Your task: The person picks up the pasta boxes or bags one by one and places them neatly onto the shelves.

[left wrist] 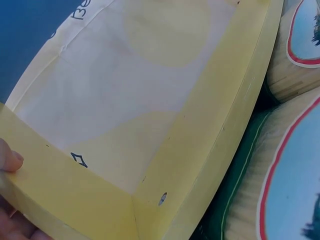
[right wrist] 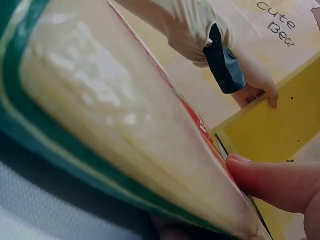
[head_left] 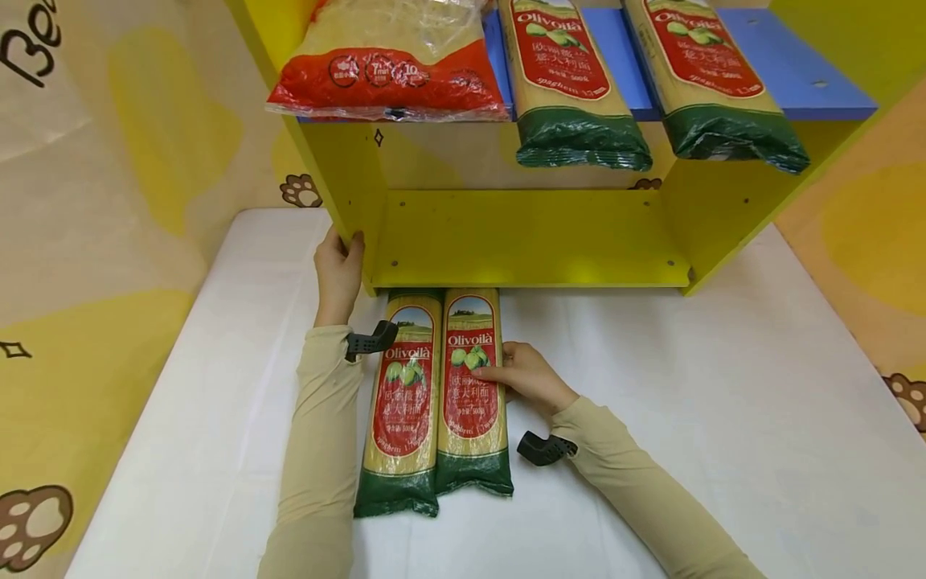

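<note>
Two packs of spaghetti lie side by side on the white table, their far ends at the front edge of a yellow shelf unit (head_left: 521, 241). My right hand (head_left: 531, 374) grips the right pack (head_left: 473, 418) by its right edge, thumb on top. In the right wrist view that thumb (right wrist: 272, 182) presses the pack's side, while the other fingers are mostly hidden beneath. The left pack (head_left: 401, 410) touches its neighbour. My left hand (head_left: 338, 273) holds the shelf's left side panel (head_left: 329, 173) near its lower front edge; its thumb (left wrist: 9, 157) shows in the left wrist view.
On the blue upper shelf (head_left: 817, 80) sit a red-and-clear bag (head_left: 391, 76) and two more spaghetti packs, one in the middle (head_left: 579, 121) and one at right (head_left: 727, 121), overhanging the front edge. The white table (head_left: 687, 402) extends to both sides. A patterned backdrop (head_left: 159, 137) stands behind.
</note>
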`<state>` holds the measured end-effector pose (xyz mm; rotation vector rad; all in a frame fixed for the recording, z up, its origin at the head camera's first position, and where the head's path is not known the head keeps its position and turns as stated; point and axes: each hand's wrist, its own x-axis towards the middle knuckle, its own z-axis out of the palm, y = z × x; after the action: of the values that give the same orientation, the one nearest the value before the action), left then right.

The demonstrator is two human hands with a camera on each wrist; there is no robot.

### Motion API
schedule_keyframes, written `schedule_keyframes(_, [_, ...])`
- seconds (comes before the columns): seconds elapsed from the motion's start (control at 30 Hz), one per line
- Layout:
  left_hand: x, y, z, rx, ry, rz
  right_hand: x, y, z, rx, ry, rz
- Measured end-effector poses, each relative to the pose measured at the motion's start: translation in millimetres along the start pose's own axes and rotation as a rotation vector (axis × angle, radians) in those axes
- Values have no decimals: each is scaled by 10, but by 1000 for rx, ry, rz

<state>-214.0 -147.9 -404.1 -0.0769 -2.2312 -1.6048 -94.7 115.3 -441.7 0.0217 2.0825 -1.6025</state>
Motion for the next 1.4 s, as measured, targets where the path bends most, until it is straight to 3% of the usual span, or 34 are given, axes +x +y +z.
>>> schedule_keyframes(0.33, [3, -2, -14, 1, -4, -14, 42, -9, 72, -15, -20, -8])
schedule_keyframes(0.47, [-6, 26, -11, -1, -9, -19, 55, 13, 83, 35, -19, 7])
schedule_keyframes(0.73, [-132, 396, -30, 17, -20, -32, 35, 40, 69, 139, -41, 12])
schedule_keyframes(0.87, [-141, 425, -34, 17, -30, -23, -4, 58, 51, 180, -70, 4])
schedule_keyframes(1.3, [-134, 408, -45, 2, -28, -10, -210, 127, 6, 248, -147, -16])
schedule_keyframes(1.4, [-77, 241, -27, 4, -23, -7, -292, 146, -10, 261, -172, -10])
